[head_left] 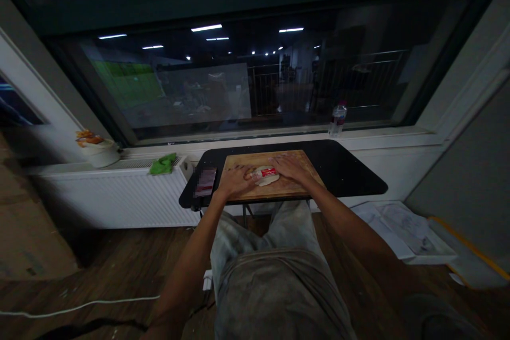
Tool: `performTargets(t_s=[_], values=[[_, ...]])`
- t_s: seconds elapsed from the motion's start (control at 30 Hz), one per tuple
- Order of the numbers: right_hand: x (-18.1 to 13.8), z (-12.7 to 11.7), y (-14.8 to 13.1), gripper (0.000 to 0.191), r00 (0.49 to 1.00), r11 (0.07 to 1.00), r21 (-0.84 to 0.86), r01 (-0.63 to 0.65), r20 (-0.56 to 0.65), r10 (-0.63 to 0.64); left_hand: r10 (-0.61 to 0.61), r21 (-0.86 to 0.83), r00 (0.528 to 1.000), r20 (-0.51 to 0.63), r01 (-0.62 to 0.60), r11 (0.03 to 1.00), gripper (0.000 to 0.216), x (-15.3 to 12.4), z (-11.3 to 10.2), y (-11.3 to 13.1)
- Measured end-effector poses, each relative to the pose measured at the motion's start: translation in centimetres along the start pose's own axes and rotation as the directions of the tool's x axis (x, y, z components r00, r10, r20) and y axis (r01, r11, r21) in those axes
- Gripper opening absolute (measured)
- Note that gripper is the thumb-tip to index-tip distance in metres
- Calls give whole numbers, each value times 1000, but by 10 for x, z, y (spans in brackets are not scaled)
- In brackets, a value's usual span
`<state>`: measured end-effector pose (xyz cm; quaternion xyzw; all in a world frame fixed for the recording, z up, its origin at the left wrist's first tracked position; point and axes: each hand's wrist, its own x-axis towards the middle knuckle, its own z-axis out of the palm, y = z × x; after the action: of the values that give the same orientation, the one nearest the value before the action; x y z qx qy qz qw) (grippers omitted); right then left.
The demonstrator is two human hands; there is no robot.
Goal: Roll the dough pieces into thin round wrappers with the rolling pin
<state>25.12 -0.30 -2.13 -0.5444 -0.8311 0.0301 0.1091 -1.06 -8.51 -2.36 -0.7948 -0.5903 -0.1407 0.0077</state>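
Note:
A pale flat piece of dough lies on a wooden board. Across it lies a small bottle-like cylinder with a red and white label. My left hand is laid over the cylinder's left end, palm down, fingers stretched forward. At the other end rests my right hand, also palm down with its fingers extended and slightly spread. Both palms cover the ends of the cylinder, so its full shape is hidden. Neither hand's fingers wrap round it.
The board sits on a black table. A phone-like object, partly blurred, lies at its left. A green cloth and a white tub rest on the radiator. A plastic bottle stands on the windowsill.

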Motion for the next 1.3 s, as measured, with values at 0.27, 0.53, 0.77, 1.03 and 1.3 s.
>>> performTargets(t_s=[0.27,0.53,0.77,1.03,1.3], values=[[-13,-4,-3,52,991,994,2,113,-65,-113,-23,80,995,-100,31,996,63,-1,4,6],[-39,-1,14,37,905,928,4,373,-221,-363,104,85,971,-216,-87,993,47,-15,10,7],[-40,-2,7,32,925,961,-8,277,-266,-269,-106,-3,912,-395,115,993,75,-8,18,8],[-38,2,6,42,933,1000,11,24,-360,-19,-181,-135,948,-260,150,980,78,6,32,48],[-35,2,11,46,949,999,28,-16,-314,24,-24,-11,994,-103,23,1000,74,22,31,68]])
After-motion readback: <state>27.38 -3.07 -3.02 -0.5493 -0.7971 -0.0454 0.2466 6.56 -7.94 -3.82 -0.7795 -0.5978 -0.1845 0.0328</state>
